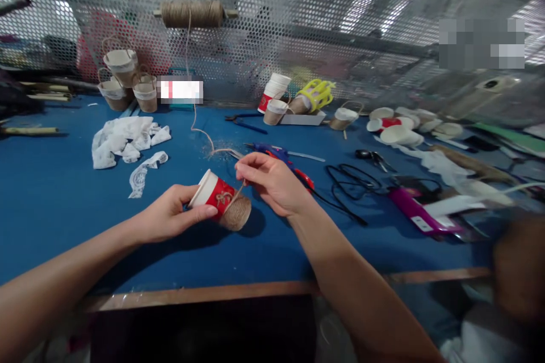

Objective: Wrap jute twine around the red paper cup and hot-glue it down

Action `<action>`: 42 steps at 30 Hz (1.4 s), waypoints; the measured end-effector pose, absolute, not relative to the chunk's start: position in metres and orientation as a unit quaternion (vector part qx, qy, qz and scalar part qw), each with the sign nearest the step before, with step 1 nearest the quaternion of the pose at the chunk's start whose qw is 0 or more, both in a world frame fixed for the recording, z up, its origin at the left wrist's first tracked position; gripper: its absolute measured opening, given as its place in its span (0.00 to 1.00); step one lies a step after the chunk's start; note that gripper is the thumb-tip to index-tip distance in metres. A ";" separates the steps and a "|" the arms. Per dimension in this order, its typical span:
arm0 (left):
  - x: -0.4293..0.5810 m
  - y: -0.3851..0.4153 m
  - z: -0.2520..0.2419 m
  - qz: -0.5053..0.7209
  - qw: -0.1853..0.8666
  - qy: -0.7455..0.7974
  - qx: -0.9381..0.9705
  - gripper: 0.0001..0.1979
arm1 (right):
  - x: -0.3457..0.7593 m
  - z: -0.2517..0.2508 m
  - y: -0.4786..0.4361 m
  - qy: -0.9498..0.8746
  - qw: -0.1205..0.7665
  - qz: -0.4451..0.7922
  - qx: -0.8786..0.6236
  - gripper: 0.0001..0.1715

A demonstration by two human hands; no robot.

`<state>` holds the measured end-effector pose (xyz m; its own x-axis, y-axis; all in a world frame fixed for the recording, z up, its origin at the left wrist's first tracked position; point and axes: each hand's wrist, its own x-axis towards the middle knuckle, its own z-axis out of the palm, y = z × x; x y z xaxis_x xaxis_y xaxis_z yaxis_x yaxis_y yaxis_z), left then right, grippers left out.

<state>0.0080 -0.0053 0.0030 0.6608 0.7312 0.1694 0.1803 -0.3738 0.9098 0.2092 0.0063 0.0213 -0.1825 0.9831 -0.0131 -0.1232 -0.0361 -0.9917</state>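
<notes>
Tilted on its side above the blue table, a red and white paper cup (220,195) has brown twine wound round its lower part. My left hand (176,212) grips it near the rim, thumb on the red band. Between the pinched fingers of my right hand (266,178) runs a strand of twine (238,193) that reaches the cup's wrapped part. Just behind that hand lie a blue-handled glue gun (272,151) and the tips of scissors (235,153), partly hidden.
A twine spool (191,14) hangs at the back, its strand trailing onto the table (140,244). White lace (123,139) lies left. Finished twine-covered baskets (147,93) stand behind. Black cable (351,178), a purple device (419,210) and paper cups (402,135) occupy the right.
</notes>
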 end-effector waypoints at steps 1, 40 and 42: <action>0.008 -0.005 0.003 0.286 0.503 0.306 0.756 0.10 | 0.211 0.022 0.005 -0.509 0.494 0.564 -0.424 0.09; 0.005 -0.015 0.008 0.320 0.468 0.290 0.771 0.11 | 0.198 0.012 -0.003 -0.513 0.456 0.549 -0.477 0.13; 0.005 -0.015 0.008 0.325 0.464 0.286 0.773 0.10 | 0.198 0.012 -0.003 -0.508 0.455 0.556 -0.474 0.13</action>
